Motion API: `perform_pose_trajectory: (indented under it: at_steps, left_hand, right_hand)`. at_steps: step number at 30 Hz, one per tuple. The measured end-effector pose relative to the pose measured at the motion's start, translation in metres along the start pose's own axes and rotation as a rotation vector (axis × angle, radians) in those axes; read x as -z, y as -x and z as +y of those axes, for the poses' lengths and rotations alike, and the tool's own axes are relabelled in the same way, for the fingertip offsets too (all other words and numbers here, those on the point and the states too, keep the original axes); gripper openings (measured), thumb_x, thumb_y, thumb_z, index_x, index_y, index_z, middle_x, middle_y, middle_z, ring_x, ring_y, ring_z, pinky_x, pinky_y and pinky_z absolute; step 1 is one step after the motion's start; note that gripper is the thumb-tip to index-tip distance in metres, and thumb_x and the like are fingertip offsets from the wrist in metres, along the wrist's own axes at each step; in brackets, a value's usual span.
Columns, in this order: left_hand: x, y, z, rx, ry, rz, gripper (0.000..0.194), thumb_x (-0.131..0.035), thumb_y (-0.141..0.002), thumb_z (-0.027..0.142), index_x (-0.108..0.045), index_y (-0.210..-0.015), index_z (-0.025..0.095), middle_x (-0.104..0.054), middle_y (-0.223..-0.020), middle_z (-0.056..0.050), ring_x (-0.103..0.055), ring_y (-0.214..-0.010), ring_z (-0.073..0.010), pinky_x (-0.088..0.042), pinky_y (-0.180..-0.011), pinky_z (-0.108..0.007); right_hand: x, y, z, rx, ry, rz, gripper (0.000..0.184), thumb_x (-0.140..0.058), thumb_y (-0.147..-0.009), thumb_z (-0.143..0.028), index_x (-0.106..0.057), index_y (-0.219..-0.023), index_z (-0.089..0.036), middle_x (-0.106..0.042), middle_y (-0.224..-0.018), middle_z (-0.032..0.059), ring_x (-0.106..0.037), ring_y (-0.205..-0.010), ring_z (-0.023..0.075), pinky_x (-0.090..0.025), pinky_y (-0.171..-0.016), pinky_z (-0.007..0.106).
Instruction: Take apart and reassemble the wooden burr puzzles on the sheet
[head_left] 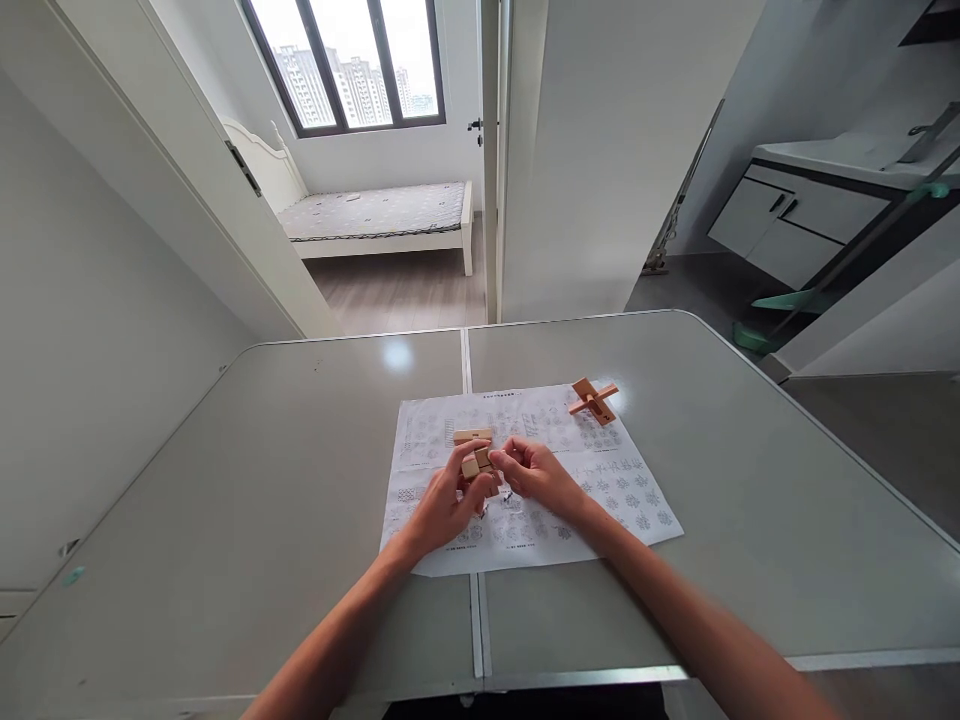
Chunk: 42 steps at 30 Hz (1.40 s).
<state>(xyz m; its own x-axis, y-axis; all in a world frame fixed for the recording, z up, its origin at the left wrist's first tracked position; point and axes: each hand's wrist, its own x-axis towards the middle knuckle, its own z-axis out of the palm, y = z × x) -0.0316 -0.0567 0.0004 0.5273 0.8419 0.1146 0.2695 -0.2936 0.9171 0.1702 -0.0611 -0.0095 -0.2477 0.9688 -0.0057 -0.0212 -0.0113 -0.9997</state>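
Both hands meet over a printed instruction sheet (pixel 600 490) on the grey table (pixel 300 480). My left hand (pixel 442 505) and my right hand (pixel 534 472) are both closed on a small cluster of wooden puzzle pieces (pixel 478 463), fingers pinched around it from either side. One loose wooden block (pixel 472 436) lies on the sheet just beyond the hands. An assembled wooden cross piece (pixel 594 400) rests at the sheet's far right corner.
The table is made of two panels with a seam (pixel 465 360) down the middle. Beyond its far edge an open doorway shows a bed (pixel 375 215) under a window. A cabinet (pixel 795 225) and a green-headed mop (pixel 787 300) stand at the right.
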Motion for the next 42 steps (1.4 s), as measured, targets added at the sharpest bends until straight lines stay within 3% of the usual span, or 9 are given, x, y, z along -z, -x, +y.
perform_pose_trajectory:
  at_steps: [6, 23, 26, 29, 31, 33, 36, 39, 42]
  left_hand:
    - [0.001, -0.004, 0.004, 0.055, 0.142, 0.011, 0.041, -0.042, -0.108, 0.054, -0.056, -0.125, 0.019, -0.069, -0.081, -0.002, -0.049, -0.052, -0.0085, -0.044, -0.052, -0.021]
    - [0.003, -0.002, 0.003, 0.033, 0.054, 0.05, 0.037, -0.042, -0.107, 0.051, -0.06, -0.113, 0.02, -0.051, -0.064, 0.005, -0.044, -0.054, -0.0094, -0.039, -0.052, -0.02]
    - [0.002, -0.001, 0.007, 0.02, 0.033, 0.036, 0.034, -0.059, -0.099, 0.048, -0.057, -0.12, 0.021, -0.057, -0.075, 0.003, -0.052, -0.061, -0.0103, -0.046, -0.057, -0.022]
    - [0.001, 0.001, 0.011, 0.018, 0.015, -0.015, 0.06, -0.082, -0.081, 0.04, -0.051, -0.13, 0.024, -0.064, -0.091, 0.0, -0.057, -0.065, -0.0112, -0.049, -0.056, -0.022]
    - [0.002, 0.0, 0.012, 0.019, -0.006, 0.003, 0.063, -0.086, -0.078, 0.038, -0.052, -0.13, 0.026, -0.065, -0.093, 0.0, -0.058, -0.066, -0.0112, -0.051, -0.056, -0.022]
    - [0.005, -0.001, 0.01, 0.018, -0.006, 0.104, 0.06, -0.086, -0.078, 0.038, -0.055, -0.127, 0.026, -0.068, -0.1, -0.002, -0.062, -0.07, -0.0119, -0.054, -0.061, -0.024]
    - [0.011, -0.007, 0.006, 0.036, 0.033, 0.309, 0.06, -0.087, -0.078, 0.039, -0.055, -0.127, 0.025, -0.07, -0.111, -0.005, -0.067, -0.076, -0.0133, -0.057, -0.067, -0.026]
    - [0.016, -0.011, 0.003, 0.056, 0.067, 0.408, 0.062, -0.087, -0.078, 0.041, -0.056, -0.129, 0.025, -0.07, -0.116, -0.007, -0.07, -0.082, -0.0155, -0.06, -0.07, -0.027]
    - [0.017, -0.014, 0.002, 0.06, 0.096, 0.427, 0.064, -0.088, -0.076, 0.042, -0.056, -0.129, 0.024, -0.07, -0.119, -0.008, -0.071, -0.085, -0.0165, -0.061, -0.072, -0.029]
  right_hand:
    - [-0.004, 0.003, 0.001, 0.143, 0.255, 0.052, 0.052, -0.052, -0.102, -0.061, -0.054, -0.07, -0.02, -0.046, -0.06, -0.0051, -0.036, -0.055, 0.0111, -0.029, -0.054, 0.025]
    - [-0.009, 0.003, -0.006, 0.083, 0.184, -0.019, 0.066, -0.044, -0.1, -0.072, -0.044, -0.057, -0.021, -0.043, -0.051, -0.0037, -0.038, -0.049, 0.0113, -0.031, -0.05, 0.026]
    - [-0.01, 0.003, -0.006, 0.059, 0.172, 0.006, 0.067, -0.043, -0.101, -0.072, -0.044, -0.056, -0.022, -0.044, -0.048, -0.0037, -0.038, -0.046, 0.011, -0.031, -0.049, 0.025]
    - [-0.008, 0.004, -0.004, 0.042, 0.173, -0.008, 0.072, -0.036, -0.104, -0.069, -0.042, -0.05, -0.022, -0.043, -0.043, -0.0034, -0.039, -0.043, 0.0109, -0.035, -0.049, 0.025]
    - [-0.006, 0.004, -0.002, 0.087, 0.252, 0.02, 0.073, -0.029, -0.108, -0.064, -0.045, -0.05, -0.022, -0.045, -0.043, -0.0022, -0.044, -0.044, 0.0121, -0.041, -0.053, 0.025]
    - [-0.003, 0.001, 0.001, 0.163, 0.376, 0.129, 0.063, -0.033, -0.109, -0.058, -0.058, -0.065, -0.021, -0.057, -0.056, 0.0004, -0.053, -0.052, 0.0149, -0.046, -0.059, 0.027]
    - [0.0, -0.005, 0.007, 0.3, 0.603, 0.299, 0.03, -0.054, -0.104, -0.046, -0.067, -0.113, -0.02, -0.069, -0.1, 0.0097, -0.064, -0.083, 0.0234, -0.054, -0.073, 0.035]
    - [-0.001, -0.015, 0.012, 0.427, 0.803, 0.273, 0.033, -0.057, -0.103, -0.03, -0.061, -0.134, -0.021, -0.063, -0.121, 0.015, -0.062, -0.109, 0.0308, -0.056, -0.094, 0.047]
    - [-0.007, -0.029, 0.011, 0.399, 0.932, 0.217, 0.035, -0.059, -0.103, -0.026, -0.061, -0.138, -0.02, -0.062, -0.126, 0.0163, -0.058, -0.117, 0.0331, -0.052, -0.103, 0.051]
